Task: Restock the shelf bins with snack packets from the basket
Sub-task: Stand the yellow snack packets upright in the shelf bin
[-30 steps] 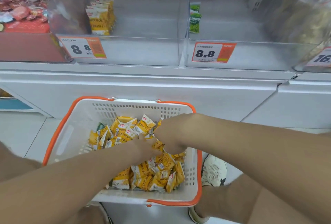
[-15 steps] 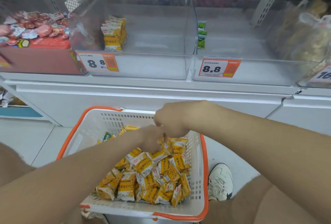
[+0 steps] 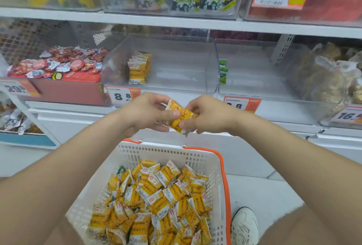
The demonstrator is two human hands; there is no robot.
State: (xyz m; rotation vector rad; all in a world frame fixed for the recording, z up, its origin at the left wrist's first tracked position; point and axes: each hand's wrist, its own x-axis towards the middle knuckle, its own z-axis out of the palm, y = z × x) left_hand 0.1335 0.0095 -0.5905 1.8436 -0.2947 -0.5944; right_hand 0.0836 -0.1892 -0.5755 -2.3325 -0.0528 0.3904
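A few yellow snack packets (image 3: 179, 116) are held between both hands, in front of the shelf and above the basket. My left hand (image 3: 146, 112) pinches them from the left, my right hand (image 3: 210, 114) from the right. Below stands a white basket with an orange rim (image 3: 222, 166), holding several loose yellow packets (image 3: 156, 201). The clear shelf bin (image 3: 205, 80) straight ahead holds a short upright row of the same yellow packets (image 3: 138, 68) at its left side.
To the right is another clear bin (image 3: 254, 88) with a few green packets (image 3: 223, 71). A red box of wrapped sweets (image 3: 58, 64) sits to the left. Price tags hang on the bin fronts. My shoe (image 3: 244, 225) stands beside the basket.
Both hands have risen out of the basket with yellow packets between them, up to the level of the bin fronts. The view has tilted upward, showing the upper shelf.
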